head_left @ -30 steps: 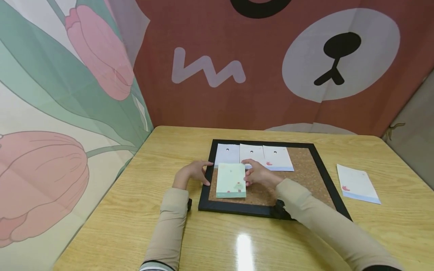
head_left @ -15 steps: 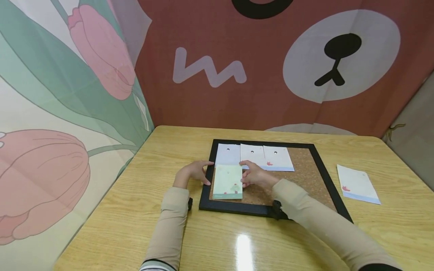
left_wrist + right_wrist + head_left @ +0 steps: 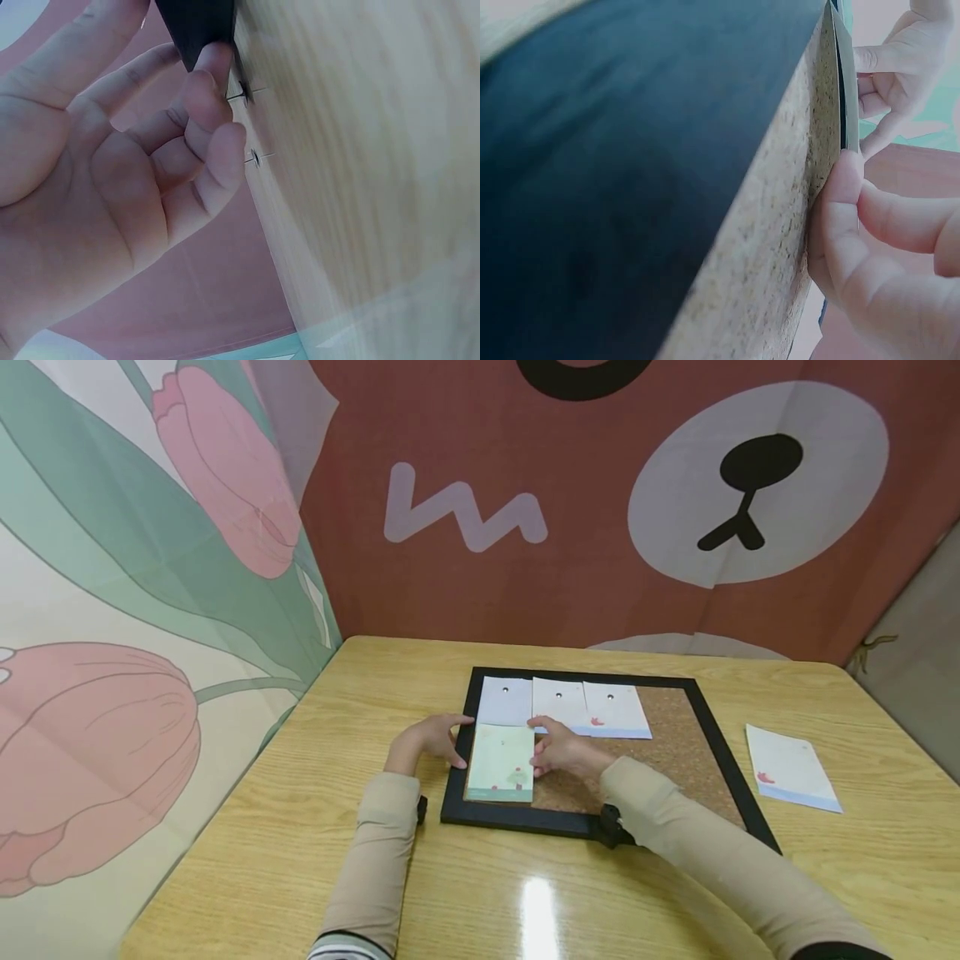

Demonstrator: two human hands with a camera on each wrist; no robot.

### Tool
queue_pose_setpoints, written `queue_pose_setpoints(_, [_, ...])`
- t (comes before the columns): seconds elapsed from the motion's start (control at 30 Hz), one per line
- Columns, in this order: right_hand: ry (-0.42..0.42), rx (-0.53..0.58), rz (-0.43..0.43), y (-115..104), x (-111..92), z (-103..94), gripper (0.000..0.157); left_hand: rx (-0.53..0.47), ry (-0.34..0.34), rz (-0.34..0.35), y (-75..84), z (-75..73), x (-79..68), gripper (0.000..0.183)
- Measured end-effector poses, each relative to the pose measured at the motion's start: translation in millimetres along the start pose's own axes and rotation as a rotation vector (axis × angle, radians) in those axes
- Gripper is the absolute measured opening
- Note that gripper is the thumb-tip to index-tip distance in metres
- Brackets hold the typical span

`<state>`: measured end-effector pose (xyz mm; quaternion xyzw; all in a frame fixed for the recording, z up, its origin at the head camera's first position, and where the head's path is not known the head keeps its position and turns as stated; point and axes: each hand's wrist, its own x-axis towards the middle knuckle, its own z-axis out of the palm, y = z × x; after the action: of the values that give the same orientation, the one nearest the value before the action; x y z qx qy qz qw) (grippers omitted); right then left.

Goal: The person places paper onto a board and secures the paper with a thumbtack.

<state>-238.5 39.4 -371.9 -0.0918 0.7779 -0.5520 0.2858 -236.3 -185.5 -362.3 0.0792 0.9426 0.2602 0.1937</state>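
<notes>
A pale green sheet of note paper (image 3: 498,764) with a small printed tree lies at the left of a black-framed corkboard (image 3: 637,777), just below a row of pinned sheets. My right hand (image 3: 562,749) pinches its right edge between thumb and fingers; the right wrist view shows the fingertips (image 3: 844,180) at the paper's edge, low over the cork. At the board's left side my left hand (image 3: 431,742) grips the black frame, thumb and index finger spread along it. In the left wrist view, its other fingers (image 3: 214,161) are curled beside the frame's edge.
Three pale sheets, among them a white one (image 3: 615,717), are fixed along the board's top by round silver pins. Another white sheet (image 3: 791,768) with a red print lies on the wooden table (image 3: 360,693) to the right. A printed cloth (image 3: 465,593) hangs behind the table.
My right hand has moved the green note paper left and lowered it, so its top edge now sits against the lower edge of the left pinned sheet. My left hand has stayed on the frame.
</notes>
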Motion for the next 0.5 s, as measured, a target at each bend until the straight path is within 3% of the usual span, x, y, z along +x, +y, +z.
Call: queue_pose_setpoints(0.5, [0.003, -0.024, 0.002, -2.5, -0.6, 5.2, 0.069, -0.004, -0.007, -0.023, -1.4, 1.0, 2.8, 0.081])
